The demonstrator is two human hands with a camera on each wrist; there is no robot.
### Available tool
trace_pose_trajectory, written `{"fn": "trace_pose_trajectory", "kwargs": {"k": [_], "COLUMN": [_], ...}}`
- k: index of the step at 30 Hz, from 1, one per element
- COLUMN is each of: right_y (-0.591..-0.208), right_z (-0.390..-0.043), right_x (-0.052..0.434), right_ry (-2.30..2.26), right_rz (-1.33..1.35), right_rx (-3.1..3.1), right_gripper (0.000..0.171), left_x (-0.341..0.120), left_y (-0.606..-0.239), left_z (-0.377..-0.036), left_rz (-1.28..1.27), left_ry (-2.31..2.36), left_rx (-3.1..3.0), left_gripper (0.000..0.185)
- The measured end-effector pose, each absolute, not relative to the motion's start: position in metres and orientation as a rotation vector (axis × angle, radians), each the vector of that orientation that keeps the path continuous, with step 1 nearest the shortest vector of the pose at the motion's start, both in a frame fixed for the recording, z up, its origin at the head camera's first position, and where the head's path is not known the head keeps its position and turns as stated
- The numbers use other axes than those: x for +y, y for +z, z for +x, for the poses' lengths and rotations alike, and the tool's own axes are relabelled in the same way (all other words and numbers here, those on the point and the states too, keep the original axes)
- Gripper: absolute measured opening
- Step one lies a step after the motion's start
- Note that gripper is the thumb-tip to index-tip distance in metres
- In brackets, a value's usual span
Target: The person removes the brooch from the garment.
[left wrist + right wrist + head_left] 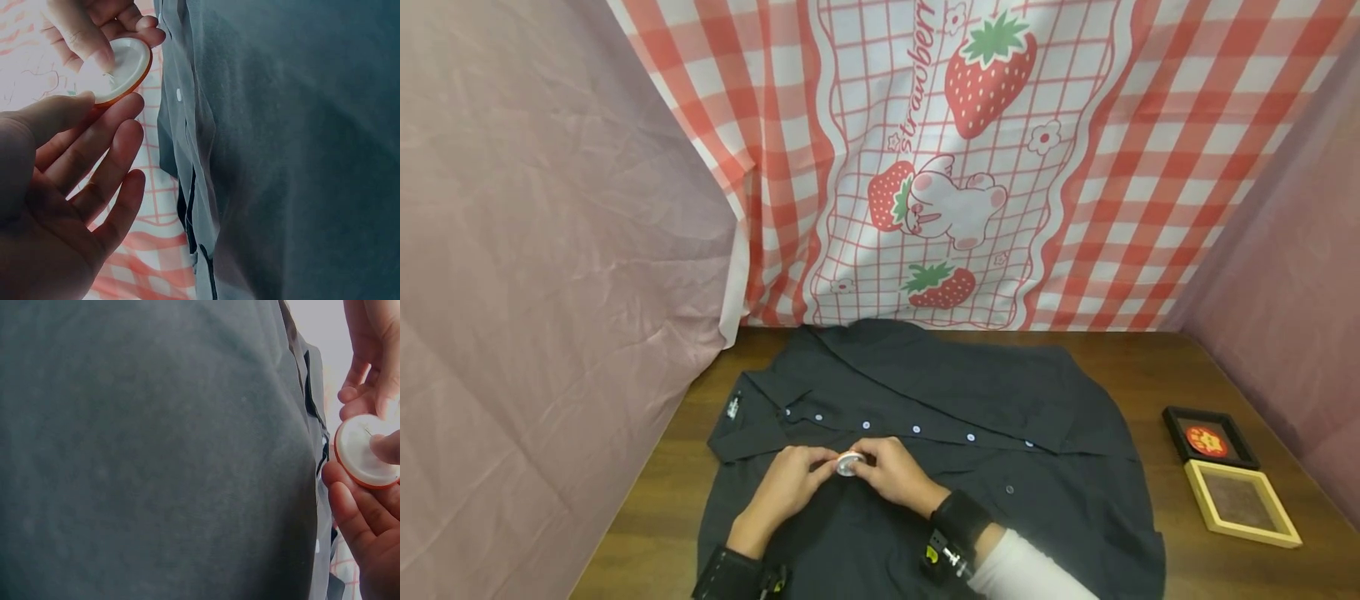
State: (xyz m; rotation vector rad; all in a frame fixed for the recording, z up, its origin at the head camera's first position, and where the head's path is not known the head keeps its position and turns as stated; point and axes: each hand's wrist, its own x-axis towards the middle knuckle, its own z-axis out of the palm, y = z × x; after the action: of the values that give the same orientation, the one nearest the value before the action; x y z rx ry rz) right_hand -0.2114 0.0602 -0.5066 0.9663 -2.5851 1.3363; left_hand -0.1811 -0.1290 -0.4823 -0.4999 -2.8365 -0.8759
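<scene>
Between my two hands, over the dark shirt [925, 517], is a round pin badge [850, 463] with its white back turned up and an orange-red rim. My left hand [786, 487] pinches the badge's edge between thumb and fingers, the other fingers spread below it. On the other side, my right hand [898, 473] holds the badge from beneath with its fingers, its thumb [386, 447] pressed on the back beside a thin pin. The shirt lies spread on the table, its placket showing several small pale buttons [916, 429].
To the right on the wooden table [1135, 375] are a black tray [1176, 425] holding a round red and yellow piece [1207, 442] and a pale wooden tray [1240, 529]. A red checked strawberry cloth [1075, 208] hangs behind; pink cloth [550, 292] hangs at both sides.
</scene>
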Motion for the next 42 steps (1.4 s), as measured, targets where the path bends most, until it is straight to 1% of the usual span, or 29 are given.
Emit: {"fn": "trace_pose_trajectory", "kwargs": {"k": [8,19,25,42], "right_y": [-0.5,-0.498,-0.5,-0.507], "right_z": [-0.215,-0.217,-0.216,-0.207], "right_x": [0.059,0.059,0.061,0.063], "right_ry": [1.264,1.31,1.405,1.419], "right_rz": [0.955,0.922,0.916,0.917], "right_rx": [-2.583,-2.557,-2.599,-2.648], "right_gripper": [0.005,0.006,0.008,0.008], "left_x": [-0.129,-0.128,-0.128,-0.127], "left_y": [-0.479,-0.475,-0.477,-0.486], "left_z": [-0.187,-0.192,-0.188,-0.18], "left_rz": [-0.533,-0.477,-0.46,-0.487], "left_ry": [-0.832,-0.842,-0.901,-0.939], "left_rx": [-2.786,-2.788,-2.826,-2.837], "left_gripper": [0.009,0.008,0.011,0.012]}}
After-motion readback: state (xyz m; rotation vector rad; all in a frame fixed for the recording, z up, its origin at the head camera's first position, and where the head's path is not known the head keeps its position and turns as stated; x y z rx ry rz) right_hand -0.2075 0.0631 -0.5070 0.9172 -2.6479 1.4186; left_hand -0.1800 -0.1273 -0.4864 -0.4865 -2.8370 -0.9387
